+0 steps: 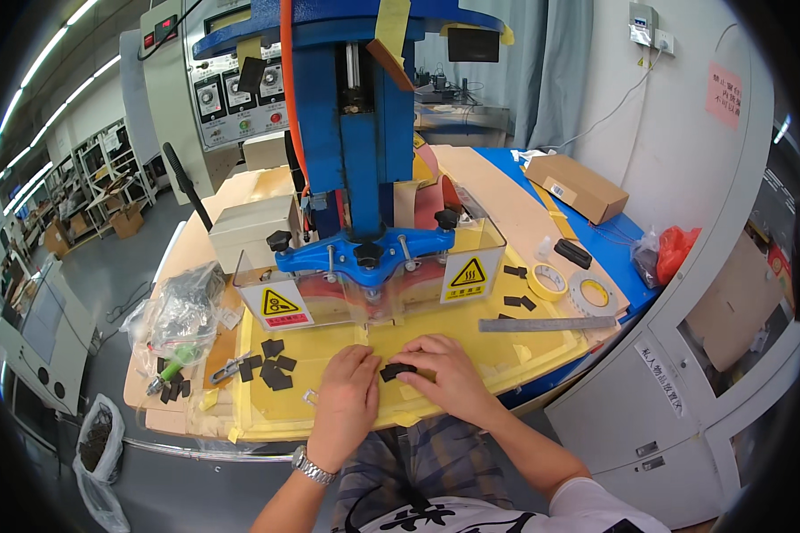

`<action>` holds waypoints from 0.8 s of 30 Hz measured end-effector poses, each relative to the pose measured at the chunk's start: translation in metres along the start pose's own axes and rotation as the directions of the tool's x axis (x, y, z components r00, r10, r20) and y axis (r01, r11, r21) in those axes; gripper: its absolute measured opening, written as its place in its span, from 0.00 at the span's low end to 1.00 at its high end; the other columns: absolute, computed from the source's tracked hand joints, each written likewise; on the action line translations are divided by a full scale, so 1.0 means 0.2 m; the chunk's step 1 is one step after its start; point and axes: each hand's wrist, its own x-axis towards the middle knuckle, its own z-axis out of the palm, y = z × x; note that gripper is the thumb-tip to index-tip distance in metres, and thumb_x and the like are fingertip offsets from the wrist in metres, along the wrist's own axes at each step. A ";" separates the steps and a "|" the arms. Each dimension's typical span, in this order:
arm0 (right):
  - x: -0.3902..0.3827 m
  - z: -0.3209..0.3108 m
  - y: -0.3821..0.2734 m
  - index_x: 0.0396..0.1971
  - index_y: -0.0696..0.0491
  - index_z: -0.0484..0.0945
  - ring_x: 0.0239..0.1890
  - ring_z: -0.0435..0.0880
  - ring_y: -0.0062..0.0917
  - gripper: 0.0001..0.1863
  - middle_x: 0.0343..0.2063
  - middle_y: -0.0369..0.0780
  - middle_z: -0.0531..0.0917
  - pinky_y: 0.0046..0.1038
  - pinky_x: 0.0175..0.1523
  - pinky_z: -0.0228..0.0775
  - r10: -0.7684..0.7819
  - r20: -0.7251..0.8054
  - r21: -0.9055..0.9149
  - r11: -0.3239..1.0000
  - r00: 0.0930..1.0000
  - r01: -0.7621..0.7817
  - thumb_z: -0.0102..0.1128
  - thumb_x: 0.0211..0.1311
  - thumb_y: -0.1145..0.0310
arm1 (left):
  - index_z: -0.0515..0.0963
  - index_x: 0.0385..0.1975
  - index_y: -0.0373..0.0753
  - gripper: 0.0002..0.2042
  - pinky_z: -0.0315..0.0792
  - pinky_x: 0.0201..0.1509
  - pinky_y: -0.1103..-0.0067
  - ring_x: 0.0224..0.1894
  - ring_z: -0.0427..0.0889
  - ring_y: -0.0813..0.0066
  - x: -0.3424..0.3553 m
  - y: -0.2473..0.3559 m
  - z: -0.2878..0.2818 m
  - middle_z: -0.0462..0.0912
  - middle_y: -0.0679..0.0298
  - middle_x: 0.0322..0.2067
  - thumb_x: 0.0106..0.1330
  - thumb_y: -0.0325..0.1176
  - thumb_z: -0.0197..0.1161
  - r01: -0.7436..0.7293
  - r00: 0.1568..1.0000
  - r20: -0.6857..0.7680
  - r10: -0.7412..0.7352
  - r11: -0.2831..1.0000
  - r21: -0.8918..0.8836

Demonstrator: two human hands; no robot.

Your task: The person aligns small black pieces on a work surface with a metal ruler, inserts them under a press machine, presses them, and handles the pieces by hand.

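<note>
Your left hand [347, 391]: flat on the yellow tabletop [329, 409], grip open, fingertips beside a small black piece [397, 370]; your right hand [446, 373]: grip pinching that piece from its right; loose black pieces [271, 362] left of your hands; steel ruler [547, 324] and tape rolls [548, 280] right; blue press [364, 160] behind

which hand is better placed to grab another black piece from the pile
Left, probably: the left hand lies nearer the pile of black pieces on the yellow mat; the right hand is farther.
</note>
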 end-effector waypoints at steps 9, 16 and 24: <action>0.00 0.01 0.00 0.57 0.49 0.93 0.61 0.84 0.41 0.17 0.53 0.41 0.88 0.43 0.70 0.73 -0.002 -0.021 0.004 1.000 1.000 0.002 0.76 0.71 0.63 | 0.85 0.55 0.26 0.14 0.79 0.71 0.55 0.66 0.83 0.40 -0.02 0.01 0.02 0.86 0.44 0.59 0.71 0.18 0.68 0.031 0.999 0.012 -0.031 0.999 0.019; -0.01 0.00 0.00 0.56 0.51 0.92 0.60 0.83 0.42 0.17 0.50 0.40 0.87 0.45 0.69 0.72 0.019 -0.017 0.049 0.999 1.000 -0.018 0.77 0.70 0.65 | 0.86 0.48 0.30 0.10 0.81 0.65 0.59 0.61 0.87 0.42 -0.03 0.01 0.02 0.88 0.47 0.58 0.68 0.17 0.70 0.128 0.991 -0.024 -0.130 0.989 -0.069; 0.00 0.00 -0.01 0.57 0.51 0.91 0.60 0.83 0.42 0.18 0.50 0.40 0.87 0.44 0.68 0.73 0.007 -0.021 0.024 1.000 1.000 -0.007 0.78 0.70 0.65 | 0.87 0.43 0.31 0.07 0.83 0.62 0.61 0.59 0.89 0.45 -0.03 -0.01 0.01 0.89 0.48 0.58 0.67 0.17 0.72 0.117 0.993 -0.006 -0.119 0.986 -0.122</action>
